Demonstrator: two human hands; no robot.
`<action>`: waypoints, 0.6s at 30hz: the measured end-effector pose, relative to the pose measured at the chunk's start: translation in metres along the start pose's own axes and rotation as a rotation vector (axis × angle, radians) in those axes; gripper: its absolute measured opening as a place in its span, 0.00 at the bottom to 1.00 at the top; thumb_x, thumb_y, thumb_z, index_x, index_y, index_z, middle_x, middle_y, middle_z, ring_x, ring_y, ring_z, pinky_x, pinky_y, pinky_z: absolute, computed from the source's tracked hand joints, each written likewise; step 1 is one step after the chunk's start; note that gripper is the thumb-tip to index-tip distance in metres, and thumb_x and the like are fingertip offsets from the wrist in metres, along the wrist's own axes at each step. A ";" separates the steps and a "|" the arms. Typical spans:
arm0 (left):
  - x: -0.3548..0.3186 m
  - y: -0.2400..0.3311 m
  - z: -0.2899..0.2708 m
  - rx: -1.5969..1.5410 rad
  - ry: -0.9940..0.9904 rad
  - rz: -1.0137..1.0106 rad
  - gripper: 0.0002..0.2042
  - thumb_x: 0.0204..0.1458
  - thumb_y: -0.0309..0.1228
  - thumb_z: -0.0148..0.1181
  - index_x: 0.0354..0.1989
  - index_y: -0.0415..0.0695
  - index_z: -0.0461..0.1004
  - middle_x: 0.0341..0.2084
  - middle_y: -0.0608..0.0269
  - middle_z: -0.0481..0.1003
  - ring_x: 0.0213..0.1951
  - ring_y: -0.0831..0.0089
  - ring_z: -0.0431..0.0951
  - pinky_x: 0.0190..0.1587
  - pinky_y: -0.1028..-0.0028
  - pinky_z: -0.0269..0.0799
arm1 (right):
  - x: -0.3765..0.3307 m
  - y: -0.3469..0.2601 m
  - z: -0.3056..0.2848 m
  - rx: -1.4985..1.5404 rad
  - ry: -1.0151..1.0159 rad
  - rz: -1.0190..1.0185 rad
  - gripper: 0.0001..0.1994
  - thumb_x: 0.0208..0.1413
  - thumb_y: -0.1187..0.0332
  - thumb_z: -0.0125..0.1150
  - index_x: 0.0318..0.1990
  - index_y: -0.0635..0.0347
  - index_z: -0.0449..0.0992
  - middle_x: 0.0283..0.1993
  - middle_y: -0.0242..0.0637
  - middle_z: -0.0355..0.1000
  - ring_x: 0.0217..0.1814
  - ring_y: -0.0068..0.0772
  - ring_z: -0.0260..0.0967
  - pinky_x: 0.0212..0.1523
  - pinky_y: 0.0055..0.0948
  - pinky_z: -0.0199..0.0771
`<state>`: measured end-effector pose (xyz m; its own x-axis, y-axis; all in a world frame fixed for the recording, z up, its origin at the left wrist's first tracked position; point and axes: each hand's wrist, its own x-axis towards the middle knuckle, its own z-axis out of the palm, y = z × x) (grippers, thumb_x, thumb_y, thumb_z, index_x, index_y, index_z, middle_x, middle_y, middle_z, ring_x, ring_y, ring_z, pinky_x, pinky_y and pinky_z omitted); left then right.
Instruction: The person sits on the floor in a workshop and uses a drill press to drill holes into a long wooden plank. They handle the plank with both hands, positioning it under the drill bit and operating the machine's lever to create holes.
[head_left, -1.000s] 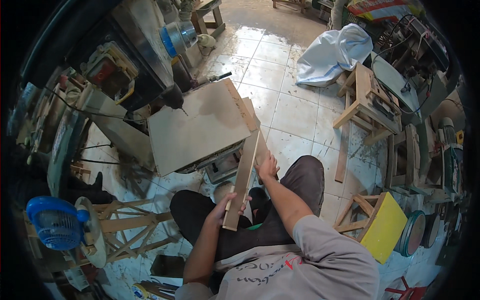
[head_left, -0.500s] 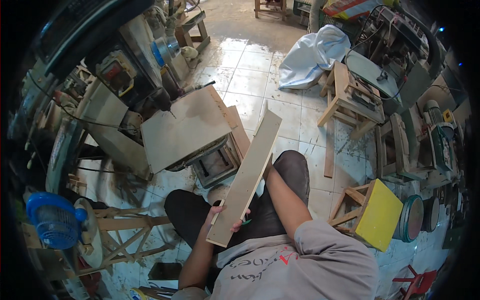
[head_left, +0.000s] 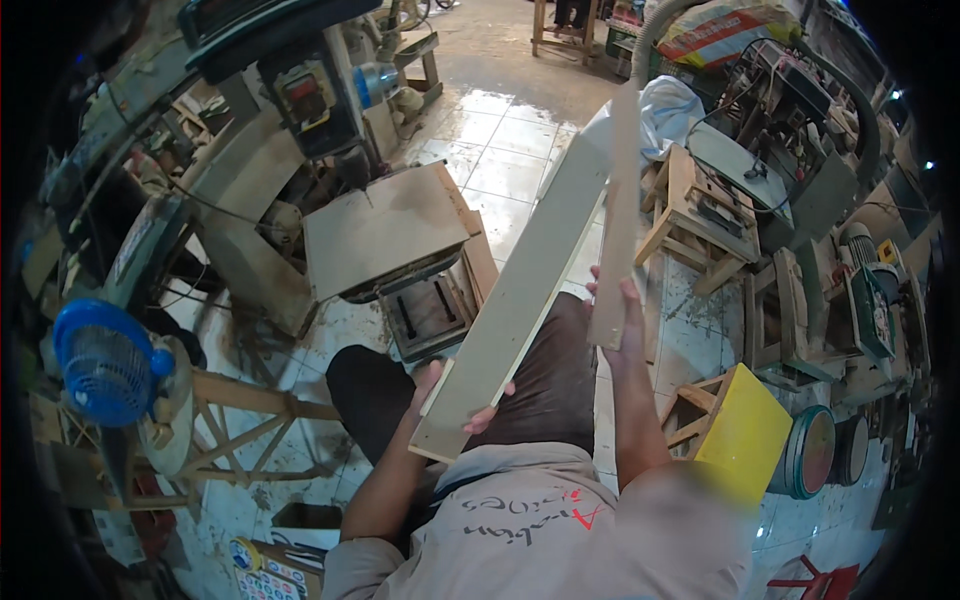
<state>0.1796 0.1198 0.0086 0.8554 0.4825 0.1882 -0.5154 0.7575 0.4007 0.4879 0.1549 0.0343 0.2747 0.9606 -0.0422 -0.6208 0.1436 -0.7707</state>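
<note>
I sit on the floor with a long pale flat board [head_left: 520,290] slanting up and away over my lap. My left hand [head_left: 434,380] grips its near end, thumb on top and fingers under the edge. My right hand [head_left: 622,312] is shut on the lower end of a narrower wooden strip [head_left: 620,200], held almost upright just right of the board. The tops of the two pieces lie close together; I cannot tell whether they touch.
A machine with a flat square table [head_left: 385,225] stands ahead on the left. A blue fan [head_left: 105,360] and a wooden frame [head_left: 240,420] are at my left. A yellow-topped stool [head_left: 745,430], unfinished wooden stools [head_left: 690,210] and a white sack [head_left: 665,105] are on the right.
The wood has come up from low over my lap. My right hand now holds a narrow strip upright, apart from the wide board in my left hand.
</note>
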 end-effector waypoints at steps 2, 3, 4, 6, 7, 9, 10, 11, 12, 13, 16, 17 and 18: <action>0.008 0.002 0.013 0.062 0.013 0.005 0.46 0.54 0.66 0.53 0.69 0.37 0.56 0.56 0.39 0.62 0.29 0.68 0.70 0.26 0.73 0.67 | -0.013 -0.015 0.005 0.022 -0.074 -0.040 0.28 0.64 0.53 0.54 0.65 0.62 0.62 0.61 0.46 0.67 0.54 0.32 0.69 0.46 0.33 0.79; 0.010 0.004 0.020 0.245 0.111 0.013 0.44 0.53 0.62 0.56 0.69 0.38 0.57 0.56 0.41 0.62 0.32 0.67 0.71 0.29 0.72 0.69 | -0.018 -0.019 0.007 0.010 -0.090 -0.063 0.28 0.64 0.53 0.51 0.66 0.61 0.62 0.63 0.46 0.66 0.54 0.32 0.69 0.47 0.34 0.78; 0.014 0.005 0.028 0.435 0.218 0.020 0.43 0.53 0.58 0.59 0.69 0.39 0.58 0.56 0.43 0.62 0.35 0.67 0.73 0.32 0.71 0.71 | -0.022 -0.022 0.009 0.024 -0.117 -0.077 0.28 0.64 0.54 0.52 0.66 0.61 0.61 0.63 0.46 0.66 0.54 0.32 0.69 0.47 0.34 0.79; 0.023 0.005 0.042 0.986 0.432 0.181 0.41 0.51 0.50 0.64 0.69 0.40 0.58 0.56 0.47 0.63 0.40 0.65 0.75 0.38 0.69 0.74 | -0.027 -0.025 0.014 0.055 -0.136 -0.115 0.28 0.64 0.54 0.52 0.66 0.61 0.61 0.63 0.46 0.65 0.54 0.33 0.69 0.47 0.34 0.79; 0.029 0.003 0.049 1.344 0.538 0.341 0.41 0.50 0.46 0.67 0.69 0.40 0.58 0.56 0.49 0.64 0.43 0.65 0.75 0.42 0.68 0.75 | -0.030 -0.026 0.015 0.032 -0.145 -0.124 0.30 0.63 0.51 0.52 0.66 0.62 0.61 0.63 0.46 0.65 0.53 0.32 0.69 0.46 0.33 0.78; 0.032 0.002 0.063 1.842 0.781 0.483 0.45 0.41 0.36 0.74 0.70 0.41 0.57 0.55 0.50 0.64 0.55 0.56 0.72 0.54 0.62 0.74 | -0.033 -0.026 0.019 -0.030 -0.099 -0.140 0.34 0.61 0.46 0.52 0.67 0.63 0.61 0.63 0.45 0.66 0.52 0.31 0.69 0.44 0.32 0.76; 0.033 0.002 0.069 1.881 0.854 0.470 0.46 0.41 0.37 0.74 0.70 0.41 0.57 0.55 0.49 0.64 0.56 0.56 0.71 0.55 0.61 0.73 | -0.034 -0.026 0.020 -0.014 -0.114 -0.134 0.34 0.61 0.46 0.52 0.67 0.63 0.61 0.64 0.46 0.66 0.52 0.31 0.69 0.44 0.32 0.76; 0.033 0.002 0.074 1.915 0.919 0.461 0.47 0.41 0.37 0.75 0.71 0.42 0.56 0.56 0.49 0.63 0.57 0.55 0.71 0.56 0.60 0.72 | -0.036 -0.026 0.021 -0.004 -0.122 -0.131 0.35 0.61 0.46 0.53 0.66 0.64 0.61 0.64 0.46 0.66 0.52 0.31 0.69 0.44 0.32 0.77; 0.034 0.002 0.077 1.950 0.978 0.478 0.48 0.40 0.38 0.75 0.71 0.42 0.56 0.56 0.49 0.63 0.58 0.54 0.70 0.57 0.60 0.71 | -0.037 -0.026 0.022 -0.001 -0.125 -0.127 0.35 0.61 0.46 0.53 0.66 0.64 0.61 0.64 0.46 0.65 0.52 0.31 0.69 0.44 0.32 0.77; 0.034 0.002 0.080 1.974 0.997 0.469 0.49 0.40 0.38 0.75 0.72 0.42 0.54 0.57 0.49 0.63 0.58 0.53 0.70 0.57 0.59 0.72 | -0.037 -0.026 0.022 -0.005 -0.134 -0.129 0.35 0.61 0.46 0.53 0.66 0.64 0.61 0.64 0.46 0.65 0.52 0.31 0.69 0.44 0.32 0.77; 0.033 0.001 0.082 2.029 1.039 0.522 0.51 0.40 0.40 0.76 0.73 0.43 0.51 0.57 0.47 0.63 0.57 0.51 0.71 0.56 0.57 0.73 | -0.040 -0.026 0.022 -0.025 -0.148 -0.130 0.35 0.61 0.46 0.52 0.66 0.65 0.61 0.65 0.47 0.65 0.53 0.31 0.69 0.44 0.32 0.78; 0.034 0.000 0.081 2.031 1.050 0.538 0.52 0.40 0.40 0.76 0.73 0.42 0.50 0.57 0.47 0.63 0.57 0.51 0.71 0.55 0.57 0.73 | -0.040 -0.026 0.022 -0.025 -0.155 -0.130 0.35 0.61 0.46 0.52 0.66 0.65 0.61 0.65 0.47 0.65 0.53 0.31 0.69 0.44 0.32 0.78; 0.034 0.000 0.081 2.027 1.059 0.547 0.52 0.40 0.40 0.76 0.73 0.42 0.49 0.58 0.47 0.63 0.57 0.51 0.71 0.55 0.57 0.73 | -0.041 -0.025 0.022 -0.026 -0.161 -0.130 0.36 0.61 0.46 0.52 0.67 0.66 0.61 0.65 0.47 0.65 0.53 0.31 0.69 0.44 0.33 0.78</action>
<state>0.2127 0.0999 0.0877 0.0558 0.8880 0.4564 0.6491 -0.3796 0.6592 0.4765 0.1171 0.0694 0.2293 0.9602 0.1594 -0.5683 0.2650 -0.7790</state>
